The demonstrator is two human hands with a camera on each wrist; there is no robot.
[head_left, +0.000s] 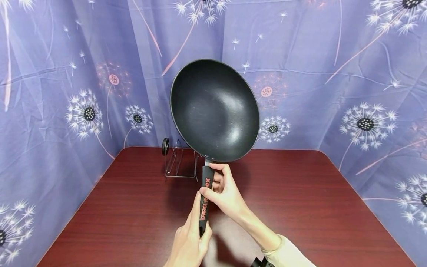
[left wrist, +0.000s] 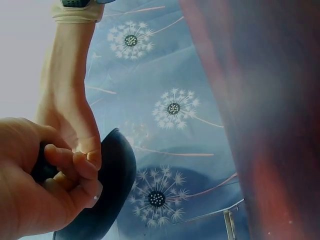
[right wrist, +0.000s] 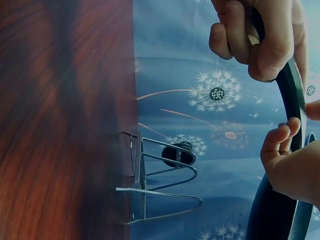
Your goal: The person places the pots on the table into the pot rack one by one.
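Note:
A black wok (head_left: 213, 111) with a dark, slightly shiny inside is held up above the table, its bowl facing me. Its black handle (head_left: 207, 185) bears red lettering and points down towards me. Around the lower end of this handle my left hand (head_left: 188, 237) has its fingers wrapped. Higher up, close to the bowl, my right hand (head_left: 230, 196) grips the handle, thumb across the front and fingers behind. In the right wrist view the left hand (right wrist: 265, 35) is above the right hand (right wrist: 295, 165). The left wrist view shows the wok's side (left wrist: 117, 180) beyond both hands.
A metal wire rack (head_left: 180, 163) stands on the red-brown wooden table (head_left: 283, 200), behind and left of the handle. A black rounded piece (head_left: 165, 146) is at its left side. A blue dandelion-print curtain (head_left: 300, 44) surrounds the table's back and sides.

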